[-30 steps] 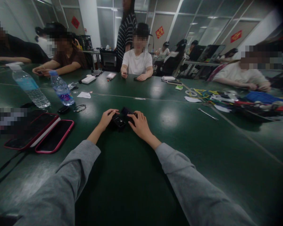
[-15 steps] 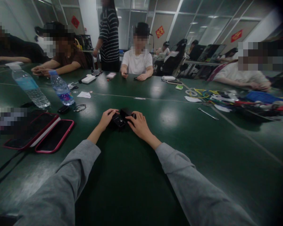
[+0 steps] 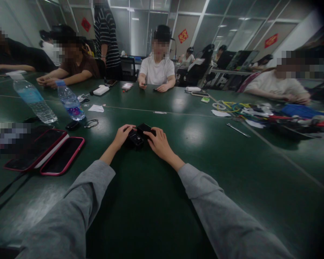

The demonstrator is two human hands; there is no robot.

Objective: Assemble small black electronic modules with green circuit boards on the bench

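Observation:
In the middle of the table, my left hand (image 3: 123,134) is closed on the left side of a small black box (image 3: 136,138) with white print on its near face. A flat black piece (image 3: 145,128), which looks like the box's lid, lies tilted just beyond its right edge. My right hand (image 3: 158,140) grips that piece, thumb on the near side and fingers curled over the far side. Whether the two parts are joined cannot be made out. Both hands rest low over the green table (image 3: 140,201).
To the left are two phones in red cases, one of them (image 3: 62,157) nearest me, and two water bottles, one of them blue-capped (image 3: 71,102). A wrench (image 3: 238,130) and tangled cables (image 3: 243,109) lie right. A person in white (image 3: 158,70) sits opposite.
The black lid-like piece in my right hand has swung from steeper to flatter, away from the box. My left hand stays put. The standing person in stripes has shifted left.

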